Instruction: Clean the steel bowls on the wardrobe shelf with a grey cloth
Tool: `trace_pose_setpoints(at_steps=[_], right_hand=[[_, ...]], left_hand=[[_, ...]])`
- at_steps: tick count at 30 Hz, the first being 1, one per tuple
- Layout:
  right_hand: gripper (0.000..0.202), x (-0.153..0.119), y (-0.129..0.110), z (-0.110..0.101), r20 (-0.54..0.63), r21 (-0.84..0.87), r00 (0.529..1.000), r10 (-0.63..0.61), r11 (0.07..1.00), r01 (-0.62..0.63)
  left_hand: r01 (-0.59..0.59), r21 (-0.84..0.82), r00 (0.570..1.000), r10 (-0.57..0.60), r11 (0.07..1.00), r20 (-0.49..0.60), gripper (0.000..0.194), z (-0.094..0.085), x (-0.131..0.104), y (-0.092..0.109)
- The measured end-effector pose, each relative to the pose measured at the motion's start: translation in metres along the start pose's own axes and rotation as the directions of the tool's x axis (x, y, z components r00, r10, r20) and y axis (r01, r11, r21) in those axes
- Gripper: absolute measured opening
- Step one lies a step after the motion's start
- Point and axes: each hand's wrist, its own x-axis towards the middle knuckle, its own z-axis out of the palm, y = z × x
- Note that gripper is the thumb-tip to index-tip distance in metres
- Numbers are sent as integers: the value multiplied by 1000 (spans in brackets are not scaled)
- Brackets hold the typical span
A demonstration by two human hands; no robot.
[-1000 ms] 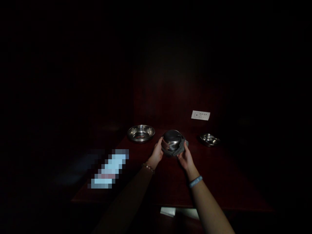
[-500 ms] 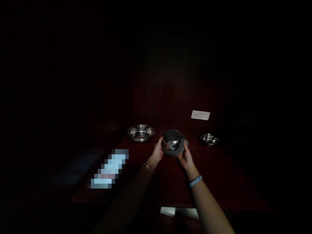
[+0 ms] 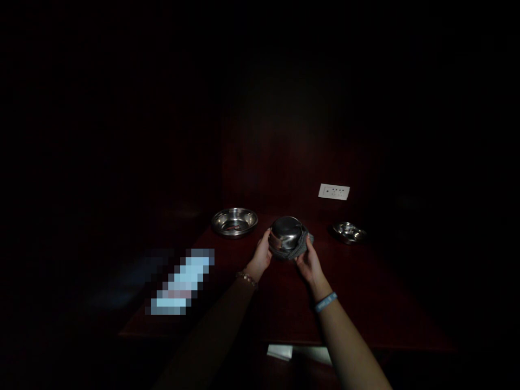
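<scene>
Between my two hands is a shiny metal bowl [image 3: 285, 230], turned with its flat base up. My left hand [image 3: 262, 255] grips the bowl's left side, thumb up along the wall. A dark grey cloth [image 3: 301, 246] wraps round the bowl's lower right side. Through that cloth my right hand [image 3: 310, 261] holds the bowl, with the thumb on top of the fabric and the fingers beneath. How far the cloth reaches inside the bowl is hidden.
A wide metal bowl [image 3: 234, 223] stands at the back left of the dark red table [image 3: 365, 314]. A smaller metal dish [image 3: 349, 233] sits at the back right. A white socket panel [image 3: 333, 192] is on the wall. A pixelated bright patch covers the left. Surroundings are very dark.
</scene>
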Motion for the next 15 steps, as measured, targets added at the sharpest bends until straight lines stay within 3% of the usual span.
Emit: trace_pose_setpoints(at_steps=[15], right_hand=[[24,-2,-1,2,0,-14,1000,11,1000,-11]], left_hand=[[-23,-9,1000,23,1000,0,30,1,1,-1]])
